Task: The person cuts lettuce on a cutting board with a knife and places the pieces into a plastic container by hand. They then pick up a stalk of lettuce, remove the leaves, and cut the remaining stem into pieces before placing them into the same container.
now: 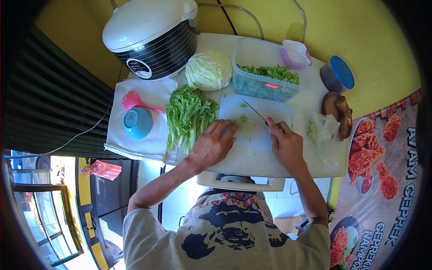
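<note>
My right hand (284, 143) is closed round the handle of a knife (254, 110), whose blade points up and left over the white cutting board (265, 130). My left hand (213, 143) lies at the board's left edge, fingers bent and close together; what is under the fingertips, if anything, is too hidden to name. Small green leaf pieces (243, 118) lie on the board by its fingertips. Left of that hand is a bunch of lettuce (189, 112). Behind the board, a clear plastic container (265, 92) holds cut lettuce (270, 73).
A cabbage (209, 70) and a rice cooker (150, 40) stand at the back left. A blue bowl (138, 123) and pink ladle (132, 101) rest on white cloth. To the right are a plastic bag (322, 130), brown object (333, 106) and blue-lidded tub (338, 74).
</note>
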Available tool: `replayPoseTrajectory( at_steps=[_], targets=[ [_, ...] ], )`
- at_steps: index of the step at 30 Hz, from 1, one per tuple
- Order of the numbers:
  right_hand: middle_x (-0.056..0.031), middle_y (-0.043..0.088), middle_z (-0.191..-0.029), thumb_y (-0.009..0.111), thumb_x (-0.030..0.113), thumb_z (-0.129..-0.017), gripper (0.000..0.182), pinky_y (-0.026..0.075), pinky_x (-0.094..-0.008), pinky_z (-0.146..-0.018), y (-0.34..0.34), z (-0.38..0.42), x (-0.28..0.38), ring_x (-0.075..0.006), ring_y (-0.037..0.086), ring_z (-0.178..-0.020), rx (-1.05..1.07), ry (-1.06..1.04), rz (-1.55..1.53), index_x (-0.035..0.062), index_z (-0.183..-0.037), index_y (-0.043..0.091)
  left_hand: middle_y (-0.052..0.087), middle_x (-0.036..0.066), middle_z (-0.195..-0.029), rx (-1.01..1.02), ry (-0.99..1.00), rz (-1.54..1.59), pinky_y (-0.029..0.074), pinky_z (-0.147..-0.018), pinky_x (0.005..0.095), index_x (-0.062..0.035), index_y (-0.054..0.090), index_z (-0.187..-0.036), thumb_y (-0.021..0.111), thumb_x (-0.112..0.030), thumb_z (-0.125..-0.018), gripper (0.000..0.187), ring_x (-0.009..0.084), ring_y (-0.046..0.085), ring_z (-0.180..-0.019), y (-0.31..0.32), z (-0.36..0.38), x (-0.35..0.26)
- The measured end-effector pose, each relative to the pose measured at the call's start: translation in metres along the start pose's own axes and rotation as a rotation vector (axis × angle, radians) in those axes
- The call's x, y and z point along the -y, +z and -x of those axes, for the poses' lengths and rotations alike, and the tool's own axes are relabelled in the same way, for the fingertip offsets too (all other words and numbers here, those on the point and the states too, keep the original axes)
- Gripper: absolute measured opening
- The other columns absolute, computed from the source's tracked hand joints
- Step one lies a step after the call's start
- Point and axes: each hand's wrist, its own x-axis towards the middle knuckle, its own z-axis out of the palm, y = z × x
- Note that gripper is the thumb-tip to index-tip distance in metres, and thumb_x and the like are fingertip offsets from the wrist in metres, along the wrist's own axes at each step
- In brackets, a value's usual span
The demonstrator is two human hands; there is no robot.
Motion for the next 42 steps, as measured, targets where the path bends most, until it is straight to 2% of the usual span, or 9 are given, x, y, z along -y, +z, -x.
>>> replayPoseTrajectory(
  at_steps=[6,12,15,21,24,30,36,39,42],
  targets=[
    [-0.0037,0.065,-0.091,0.069,0.005,-0.091,0.049,0.056,-0.0390,-0.054,-0.002,0.003,-0.004,-0.0239,0.069,-0.065,0.090,-0.018,0.010,0.0176,-0.139,0.066,0.059,0.023,-0.133,-0.014,-0.134,0.092,0.052,-0.104,0.0476,0.0012,0.051,-0.147,0.078,-0.018,-0.091,0.065,0.0408,0.059,-0.119,-0.007,-0.003,0.002],
    [-0.0039,0.067,-0.092,0.068,0.001,-0.090,0.050,0.057,-0.0370,-0.056,-0.014,0.024,0.003,-0.0228,0.070,-0.067,0.103,-0.012,-0.105,0.0161,-0.138,0.066,0.058,0.023,-0.133,-0.015,-0.144,0.064,0.051,-0.106,0.0479,0.0009,0.051,-0.148,0.081,-0.019,-0.089,0.069,0.0399,0.058,-0.122,-0.007,-0.011,0.009],
    [-0.0039,0.069,-0.094,0.067,0.000,-0.091,0.050,0.057,-0.0364,-0.059,-0.016,0.024,-0.003,-0.0226,0.070,-0.068,0.048,0.053,-0.091,0.0158,-0.138,0.066,0.059,0.021,-0.133,0.034,-0.103,0.080,0.052,-0.105,0.0469,-0.0035,0.057,-0.145,0.080,-0.017,-0.091,0.061,0.0380,0.060,-0.120,-0.009,-0.024,0.011],
    [-0.0048,0.068,-0.093,0.066,0.000,-0.092,0.049,0.057,-0.0370,-0.061,-0.010,0.024,-0.010,-0.0241,0.071,-0.071,-0.001,0.122,-0.095,0.0159,-0.138,0.066,0.066,0.015,-0.121,0.114,0.032,0.216,0.056,-0.097,0.0444,-0.0052,0.073,-0.122,0.077,-0.009,-0.090,0.032,0.0347,0.065,-0.112,0.007,-0.044,0.018],
    [-0.0051,0.068,-0.092,0.066,0.001,-0.092,0.049,0.057,-0.0373,-0.061,-0.007,0.025,-0.014,-0.0248,0.070,-0.070,-0.014,0.122,-0.116,0.0159,-0.138,0.066,0.068,0.013,-0.115,0.160,0.016,0.250,0.058,-0.092,0.0433,-0.0021,0.074,-0.111,0.074,-0.004,-0.089,0.021,0.0351,0.066,-0.109,0.007,-0.053,0.016],
    [-0.0048,0.067,-0.089,0.067,0.003,-0.093,0.049,0.055,-0.0377,-0.058,-0.002,0.025,-0.016,-0.0246,0.069,-0.067,-0.052,0.116,-0.093,0.0163,-0.140,0.065,0.067,0.015,-0.108,0.180,0.051,0.158,0.058,-0.088,0.0430,-0.0017,0.070,-0.106,0.071,0.002,-0.088,0.018,0.0344,0.068,-0.105,0.003,-0.063,0.011],
    [-0.0045,0.066,-0.086,0.067,0.004,-0.094,0.049,0.054,-0.0376,-0.056,0.002,0.028,-0.018,-0.0243,0.067,-0.063,-0.084,0.116,-0.076,0.0174,-0.141,0.065,0.067,0.014,-0.107,-0.124,0.208,0.186,0.059,-0.085,0.0421,-0.0029,0.068,-0.109,0.072,0.007,-0.087,0.024,0.0338,0.068,-0.101,-0.015,-0.098,0.013],
    [-0.0045,0.066,-0.085,0.068,0.005,-0.094,0.049,0.054,-0.0373,-0.055,0.002,0.027,-0.018,-0.0241,0.067,-0.062,-0.093,0.107,-0.073,0.0175,-0.141,0.065,0.068,0.013,-0.107,-0.383,0.240,0.158,0.059,-0.083,0.0414,-0.0032,0.070,-0.108,0.073,0.008,-0.087,0.024,0.0329,0.068,-0.097,-0.039,-0.127,0.003],
    [-0.0044,0.066,-0.085,0.068,0.005,-0.095,0.048,0.054,-0.0371,-0.055,0.002,0.028,-0.019,-0.0239,0.066,-0.062,-0.088,0.104,-0.067,0.0176,-0.141,0.065,0.071,0.013,-0.106,-0.534,0.254,0.050,0.059,-0.083,0.0411,-0.0033,0.071,-0.108,0.072,0.008,-0.088,0.023,0.0317,0.068,-0.096,-0.047,-0.157,0.015]
  ],
)
